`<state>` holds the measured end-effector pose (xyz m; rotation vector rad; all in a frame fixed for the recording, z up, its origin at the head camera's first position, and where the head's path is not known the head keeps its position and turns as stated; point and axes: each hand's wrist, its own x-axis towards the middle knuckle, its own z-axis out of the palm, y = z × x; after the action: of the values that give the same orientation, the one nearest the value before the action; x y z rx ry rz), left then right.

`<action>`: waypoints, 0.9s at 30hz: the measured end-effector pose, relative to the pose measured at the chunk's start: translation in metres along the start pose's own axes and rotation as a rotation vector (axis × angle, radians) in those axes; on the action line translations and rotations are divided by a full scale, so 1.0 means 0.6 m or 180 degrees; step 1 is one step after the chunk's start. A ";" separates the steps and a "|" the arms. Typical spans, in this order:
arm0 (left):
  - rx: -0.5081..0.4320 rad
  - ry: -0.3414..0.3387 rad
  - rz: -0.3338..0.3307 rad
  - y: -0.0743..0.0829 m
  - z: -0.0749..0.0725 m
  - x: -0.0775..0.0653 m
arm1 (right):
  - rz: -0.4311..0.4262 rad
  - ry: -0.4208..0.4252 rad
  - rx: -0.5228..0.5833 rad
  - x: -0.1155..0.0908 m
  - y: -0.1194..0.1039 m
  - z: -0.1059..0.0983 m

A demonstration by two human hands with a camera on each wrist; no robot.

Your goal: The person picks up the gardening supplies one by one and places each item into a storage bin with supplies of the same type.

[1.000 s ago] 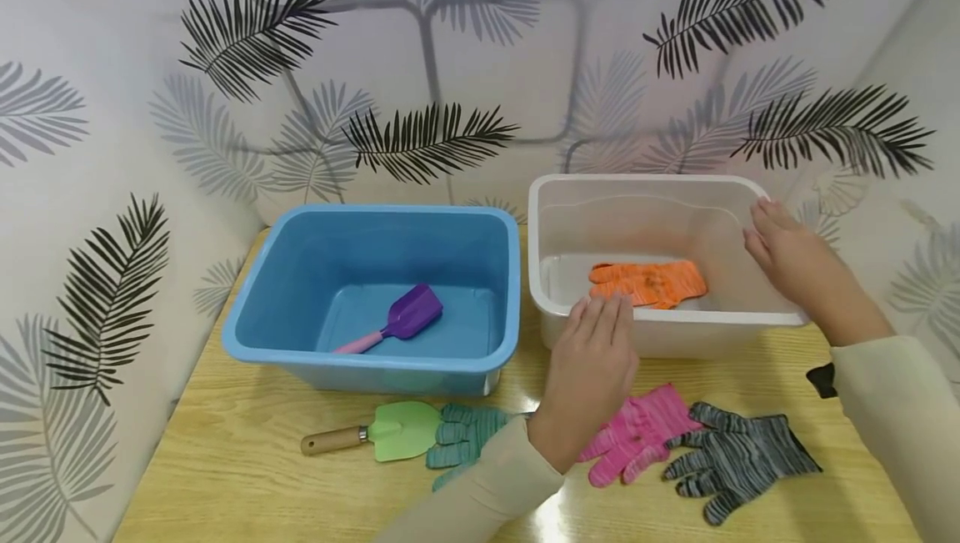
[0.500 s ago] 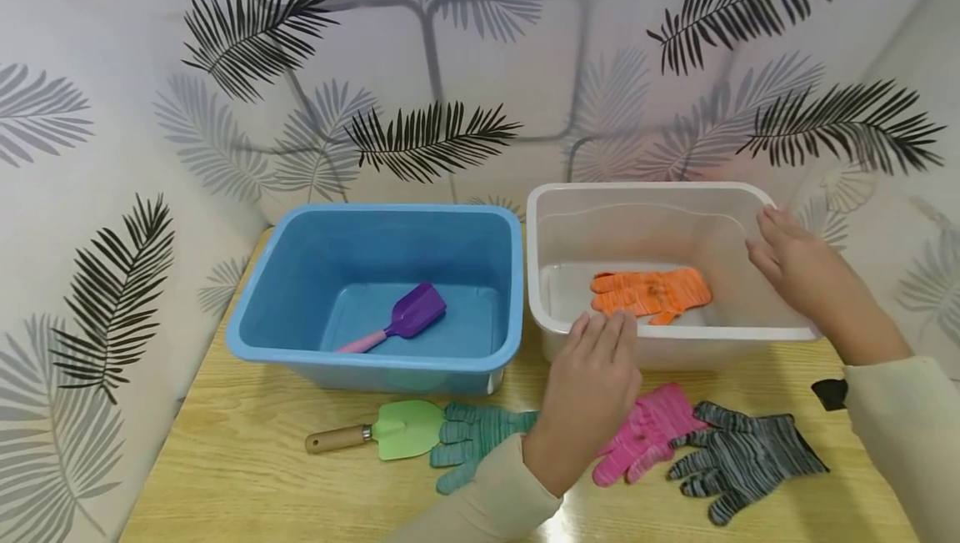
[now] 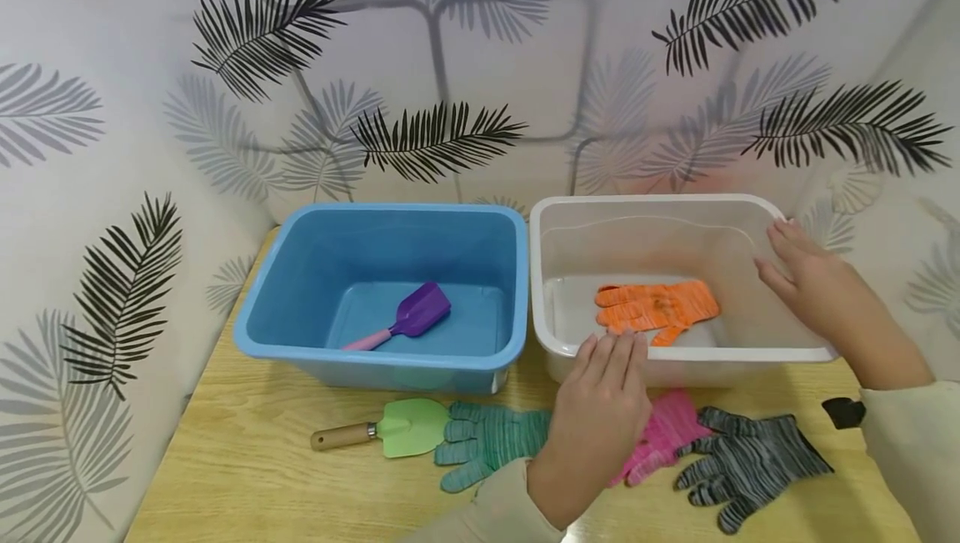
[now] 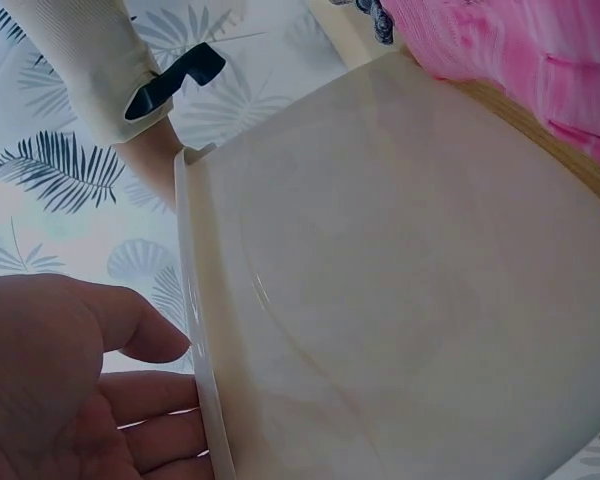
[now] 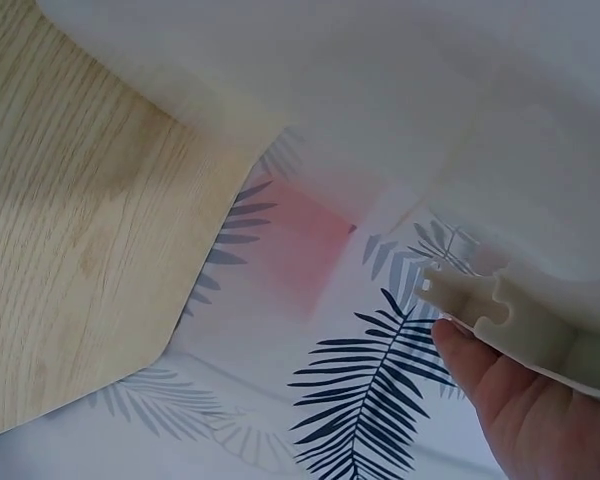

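Observation:
Both hands hold a white plastic bin (image 3: 555, 276) by its rim. My left hand (image 3: 596, 422) has its fingers over the front rim; in the left wrist view the thumb (image 4: 150, 325) lies against the rim's outer side. At the right-hand rim, my right hand (image 3: 836, 301) grips with fingers over the edge; in the right wrist view, part of that hand (image 5: 530, 410) shows below the rim's underside. An orange glove (image 3: 660, 308) lies flat inside the bin. Close on the left stands a blue bin (image 3: 378, 359) with a purple toy shovel (image 3: 422, 309) in it.
In front of the bins on the wooden table (image 3: 247, 476) lie a green trowel (image 3: 408, 428), a teal glove (image 3: 491, 440), a pink glove (image 3: 667, 430) partly behind my left hand, and a grey striped glove (image 3: 757, 460). A leaf-patterned wall (image 3: 465, 51) rises behind.
The white bin has slid toward me with the orange glove in it, and both hands have moved with it. Its back edge now lines up closely with the blue bin's.

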<state>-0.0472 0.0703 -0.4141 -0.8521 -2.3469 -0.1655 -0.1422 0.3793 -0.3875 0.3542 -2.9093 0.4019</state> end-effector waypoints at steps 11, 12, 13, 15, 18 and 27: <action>-0.0256 -0.0146 -0.0086 0.004 -0.010 -0.006 | -0.0005 0.0067 0.0023 -0.012 -0.003 0.001; -0.0262 -0.0157 -0.0092 0.004 -0.011 -0.007 | 0.0006 0.0064 0.0025 -0.013 -0.003 0.002; -0.0271 -0.0169 -0.0095 0.004 -0.012 -0.008 | 0.0017 0.0059 0.0025 -0.013 -0.002 0.003; -0.0279 -0.0179 -0.0100 0.004 -0.014 -0.009 | 0.0040 0.0050 0.0025 -0.015 -0.003 0.004; -0.0296 -0.0199 -0.0094 0.005 -0.016 -0.010 | 0.0059 0.0048 0.0003 -0.016 -0.002 0.004; -0.0329 -0.0224 -0.0014 0.003 -0.013 -0.015 | 0.0076 0.0057 -0.0010 -0.018 -0.006 0.002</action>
<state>-0.0371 0.0645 -0.4135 -0.9159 -2.4234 -0.2646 -0.1309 0.3780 -0.3898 0.3142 -2.8989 0.4018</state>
